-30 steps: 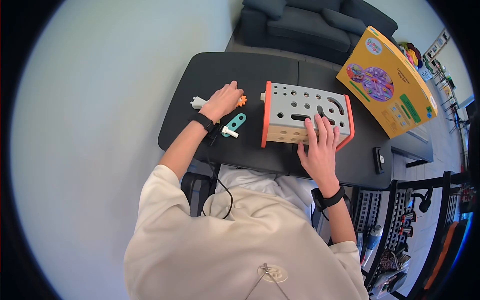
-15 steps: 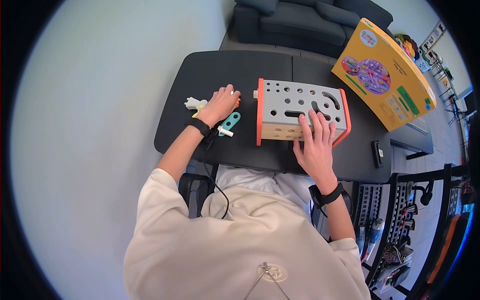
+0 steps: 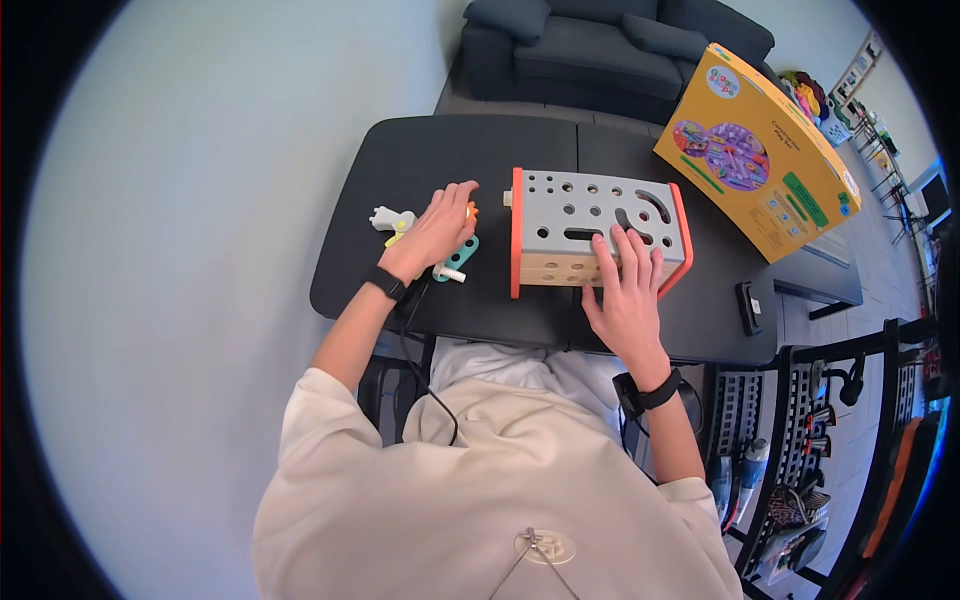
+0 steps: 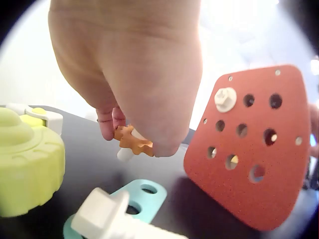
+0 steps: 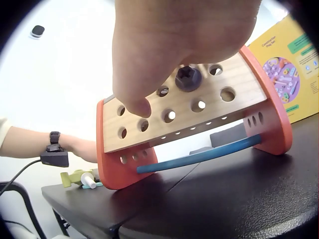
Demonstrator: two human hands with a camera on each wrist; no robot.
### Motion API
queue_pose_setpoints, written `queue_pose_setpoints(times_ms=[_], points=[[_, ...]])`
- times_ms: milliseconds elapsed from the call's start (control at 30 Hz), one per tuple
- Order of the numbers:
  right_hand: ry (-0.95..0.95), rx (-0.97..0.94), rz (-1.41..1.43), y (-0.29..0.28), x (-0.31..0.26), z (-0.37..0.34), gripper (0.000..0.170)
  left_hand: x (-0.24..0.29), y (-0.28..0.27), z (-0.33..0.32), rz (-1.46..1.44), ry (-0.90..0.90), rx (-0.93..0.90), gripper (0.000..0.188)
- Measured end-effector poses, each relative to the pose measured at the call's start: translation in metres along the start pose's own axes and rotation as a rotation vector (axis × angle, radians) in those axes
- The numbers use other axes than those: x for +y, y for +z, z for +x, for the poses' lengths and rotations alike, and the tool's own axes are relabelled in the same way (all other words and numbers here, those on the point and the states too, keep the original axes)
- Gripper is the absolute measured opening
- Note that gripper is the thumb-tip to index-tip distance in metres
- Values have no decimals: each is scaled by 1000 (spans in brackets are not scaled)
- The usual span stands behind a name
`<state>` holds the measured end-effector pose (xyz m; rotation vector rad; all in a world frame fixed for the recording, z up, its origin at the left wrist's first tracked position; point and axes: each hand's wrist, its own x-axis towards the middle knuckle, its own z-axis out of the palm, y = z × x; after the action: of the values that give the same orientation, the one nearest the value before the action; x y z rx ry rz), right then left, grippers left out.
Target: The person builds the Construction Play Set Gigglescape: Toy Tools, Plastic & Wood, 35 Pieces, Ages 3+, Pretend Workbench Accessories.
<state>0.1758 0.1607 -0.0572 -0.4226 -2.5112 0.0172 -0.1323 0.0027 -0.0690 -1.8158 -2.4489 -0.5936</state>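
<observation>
My left hand (image 3: 435, 235) pinches a small orange toothed gear (image 4: 133, 140) between thumb and fingertips, low over the table; a white stub (image 4: 124, 154) shows beneath it. Close by lie a teal strip with holes (image 4: 152, 191) and a white bolt (image 4: 107, 216) across it. A lime-green knobbed piece (image 4: 30, 169) and a white piece (image 3: 390, 218) are on the hand's left. My right hand (image 3: 632, 300) rests with extended fingers on the grey top of a toy workbench (image 3: 590, 205), thumb at its wooden front. A dark bolt (image 5: 188, 78) sits in that front.
The workbench's red end panel (image 4: 244, 149) holds another white bolt (image 4: 225, 99). A large yellow box (image 3: 760, 150) stands at the table's (image 3: 410, 150) back right. A small black object (image 3: 747, 308) lies at the right edge. Beyond is a dark sofa (image 3: 600, 60).
My left hand has shifted slightly over the orange gear, with its fingers now around it. My right hand stays on the workbench. The head view has moved a little.
</observation>
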Motion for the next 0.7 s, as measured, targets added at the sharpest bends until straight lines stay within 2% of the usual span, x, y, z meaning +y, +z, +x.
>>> queue_pose_setpoints(times_ms=[67, 167, 233, 300, 367, 433, 467, 533, 600, 667, 700], points=[[2, 3, 3, -1, 0, 1, 77, 16, -16, -8, -235, -65, -25, 60], [15, 5, 41, -7, -2, 4, 74, 38, -34, -20, -310, -73, 22, 66], [55, 8, 194, -16, -6, 7, 66, 57, -46, -30, -375, -71, 65, 69], [58, 45, 245, -23, -9, 8, 62, 79, -60, -39, -385, 33, 186, 71], [61, 82, 295, -32, -15, 9, 58, 101, -68, -51, -371, 85, 216, 72], [88, 24, 528, -42, -31, 8, 53, 121, -70, -59, -353, 181, 272, 71], [92, 23, 526, -48, -39, 8, 53, 129, -66, -63, -373, 207, 258, 74], [253, -201, 809, -55, -56, 8, 52, 142, -49, -66, -365, 321, 289, 78], [220, -177, 848, -47, -59, 2, 51, 151, -38, -65, -347, 416, 301, 80], [326, -278, 944, -43, -57, -4, 51, 162, -26, -66, -245, 446, 271, 74], [336, -262, 968, -42, -56, -7, 49, 163, -18, -66, -244, 447, 273, 74]])
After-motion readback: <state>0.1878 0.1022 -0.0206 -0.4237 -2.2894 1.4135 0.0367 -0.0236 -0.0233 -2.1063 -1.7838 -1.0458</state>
